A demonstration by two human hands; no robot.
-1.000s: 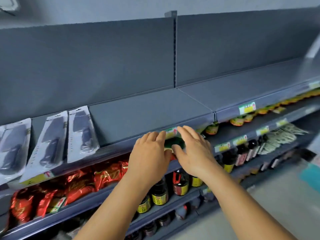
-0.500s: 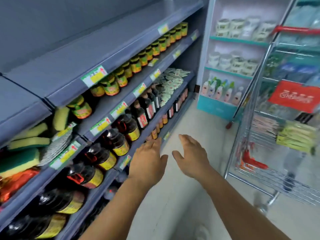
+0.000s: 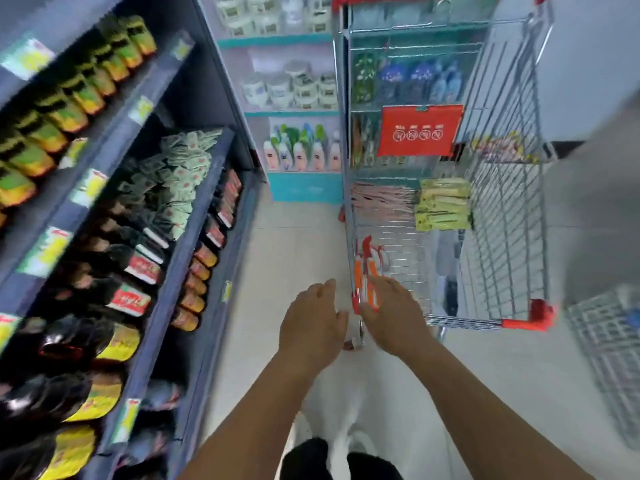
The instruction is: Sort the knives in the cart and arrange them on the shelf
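Observation:
A wire shopping cart [image 3: 502, 237] with red corners stands in the aisle ahead of me on the right. Inside it lie orange-and-white packaged items [image 3: 369, 268] at the near left, pink packs [image 3: 381, 202], yellow-green packs [image 3: 443, 206] and a dark-handled packaged knife [image 3: 450, 289] on the floor of the basket. My left hand [image 3: 311, 320] hangs empty over the floor just left of the cart, fingers loosely bent. My right hand [image 3: 394, 313] is empty at the cart's near left corner, fingers relaxed. The knife shelf is out of view.
Grey shelving [image 3: 194, 258] on the left holds dark sauce bottles [image 3: 104, 323], yellow-lidded jars [image 3: 69, 98] and sachets [image 3: 176, 174]. A teal-trimmed shelf unit [image 3: 298, 109] with white jars and bottles stands behind. A second wire basket [image 3: 609, 358] sits at the right edge. My shoes are below.
My view swung from the upper shelf with packaged knives, right and down to the cart. Both hands left the shelf edge and now hover empty by the cart's near corner.

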